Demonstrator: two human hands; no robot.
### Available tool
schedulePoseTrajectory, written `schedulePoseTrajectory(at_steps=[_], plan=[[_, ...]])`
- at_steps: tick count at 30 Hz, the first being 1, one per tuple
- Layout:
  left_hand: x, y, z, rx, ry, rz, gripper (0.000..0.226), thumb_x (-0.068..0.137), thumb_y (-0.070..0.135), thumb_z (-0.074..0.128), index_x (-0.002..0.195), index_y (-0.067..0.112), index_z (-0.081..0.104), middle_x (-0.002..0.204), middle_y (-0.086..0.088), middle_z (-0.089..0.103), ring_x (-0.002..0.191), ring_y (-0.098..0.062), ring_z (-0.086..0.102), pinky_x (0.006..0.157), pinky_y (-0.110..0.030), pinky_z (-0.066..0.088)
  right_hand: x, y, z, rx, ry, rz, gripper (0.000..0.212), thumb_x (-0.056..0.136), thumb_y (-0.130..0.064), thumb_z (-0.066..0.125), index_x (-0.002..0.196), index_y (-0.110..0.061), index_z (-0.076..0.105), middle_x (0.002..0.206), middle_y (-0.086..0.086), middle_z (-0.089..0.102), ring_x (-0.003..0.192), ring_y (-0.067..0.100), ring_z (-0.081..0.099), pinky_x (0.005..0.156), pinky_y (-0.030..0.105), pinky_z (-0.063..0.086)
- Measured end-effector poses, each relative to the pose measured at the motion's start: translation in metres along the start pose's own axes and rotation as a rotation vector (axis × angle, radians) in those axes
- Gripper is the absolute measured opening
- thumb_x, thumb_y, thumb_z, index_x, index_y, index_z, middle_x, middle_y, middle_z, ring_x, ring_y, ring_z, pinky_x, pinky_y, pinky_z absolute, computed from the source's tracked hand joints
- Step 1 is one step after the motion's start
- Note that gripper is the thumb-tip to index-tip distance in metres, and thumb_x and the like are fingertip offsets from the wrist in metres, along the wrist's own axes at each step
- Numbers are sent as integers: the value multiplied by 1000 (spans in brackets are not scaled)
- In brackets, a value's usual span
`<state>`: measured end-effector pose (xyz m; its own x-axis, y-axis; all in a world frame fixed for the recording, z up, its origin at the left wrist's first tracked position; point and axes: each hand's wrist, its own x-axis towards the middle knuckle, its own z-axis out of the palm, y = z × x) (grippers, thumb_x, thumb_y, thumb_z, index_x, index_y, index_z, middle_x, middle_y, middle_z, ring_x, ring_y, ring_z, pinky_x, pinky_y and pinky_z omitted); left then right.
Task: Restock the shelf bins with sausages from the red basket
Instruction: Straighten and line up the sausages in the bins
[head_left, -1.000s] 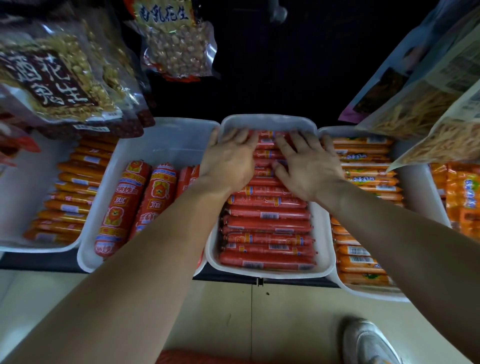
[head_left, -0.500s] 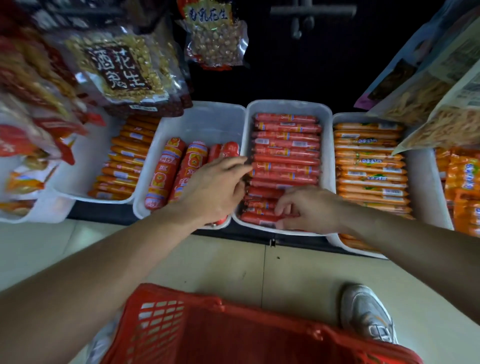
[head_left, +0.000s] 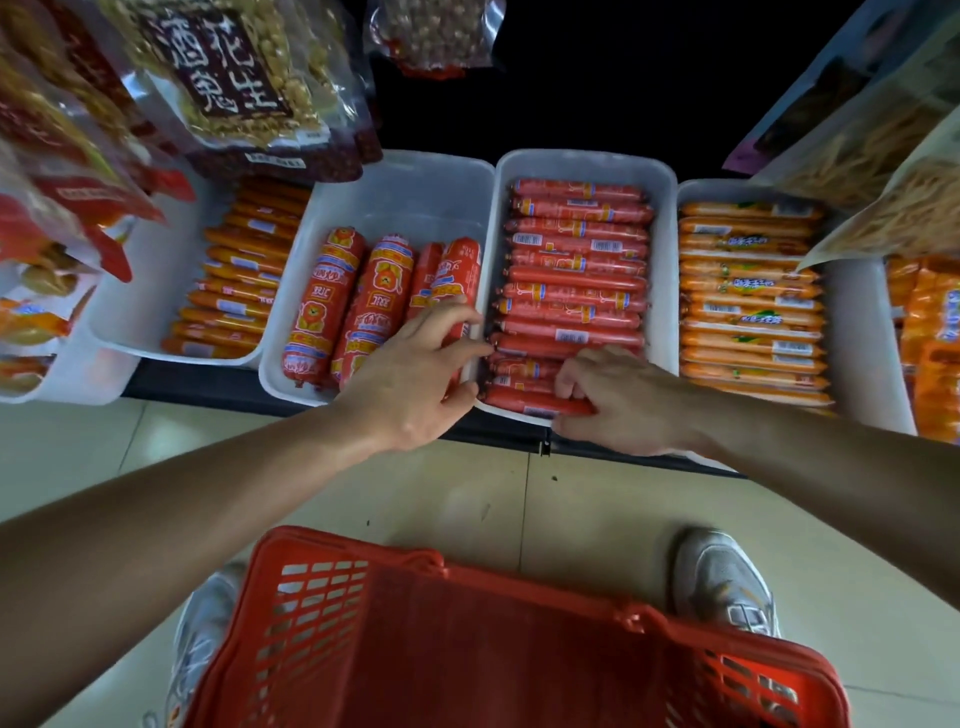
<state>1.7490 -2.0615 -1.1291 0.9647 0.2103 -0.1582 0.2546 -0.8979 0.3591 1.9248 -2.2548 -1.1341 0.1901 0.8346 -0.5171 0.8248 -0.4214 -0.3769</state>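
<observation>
Seen from the head camera, the right hand (head_left: 618, 400) curls its fingers round the front sausages (head_left: 524, 401) in the middle bin (head_left: 666, 249), seemingly snugging them into the row. The left hand (head_left: 415, 374) lies loose-fingered against that bin's left rim, gripping nothing, probably to steady it. The red basket (head_left: 467, 649) sits on the floor just below, handy for the next handful; what it holds cannot be made out.

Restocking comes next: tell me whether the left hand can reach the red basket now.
Likely yes: the left hand only rests at the bin rim, and the red basket sits just below, nothing between.
</observation>
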Motion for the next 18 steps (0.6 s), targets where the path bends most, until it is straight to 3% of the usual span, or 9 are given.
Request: schedulePoseTrajectory(at_steps=[2, 5, 9, 11, 14, 18], plan=[[0, 1, 7, -4, 4, -9, 42, 96, 35, 52, 137, 24, 55, 154, 7, 21, 150, -15, 8, 118, -37, 26, -1, -2, -3, -2, 20, 0, 43, 89, -61, 55, 118, -31, 49, 114, -10, 47, 110, 14, 45, 93, 31, 38], [0, 3, 11, 6, 29, -10, 41, 96, 33, 51, 135, 23, 58, 153, 4, 22, 150, -18, 9, 119, -41, 26, -1, -4, -6, 12, 2, 13, 49, 88, -64, 55, 124, -31, 50, 112, -11, 46, 104, 12, 46, 85, 28, 36], [0, 2, 9, 2, 32, -4, 40, 95, 34, 53, 134, 24, 59, 154, 3, 24, 150, -19, 11, 118, -42, 28, -1, -5, -4, 13, 13, 6, 36, 91, -61, 54, 111, -32, 46, 111, -9, 48, 103, 14, 48, 82, 29, 36], [0, 2, 8, 10, 21, -11, 40, 95, 35, 53, 134, 25, 58, 153, 4, 23, 149, -20, 14, 117, -42, 30, -4, -7, -4, 33, 14, -17, 28, 96, -55, 52, 113, -33, 48, 117, -6, 56, 101, 16, 51, 81, 30, 38], [4, 2, 4, -9, 45, -13, 40, 96, 35, 52, 134, 23, 58, 149, 6, 31, 143, -18, 28, 112, -39, 37, -4, -4, -9, 33, 33, -75, 36, 101, -44, 47, 134, -32, 52, 130, -6, 58, 115, 16, 53, 96, 33, 42], [19, 1, -7, -87, 192, -15, 33, 96, 25, 55, 129, 20, 61, 132, 8, 52, 124, -14, 48, 103, -38, 44, 14, 14, -38, -10, 253, -24, 39, 101, -42, 47, 138, -30, 49, 133, -2, 58, 120, 20, 55, 100, 41, 47]])
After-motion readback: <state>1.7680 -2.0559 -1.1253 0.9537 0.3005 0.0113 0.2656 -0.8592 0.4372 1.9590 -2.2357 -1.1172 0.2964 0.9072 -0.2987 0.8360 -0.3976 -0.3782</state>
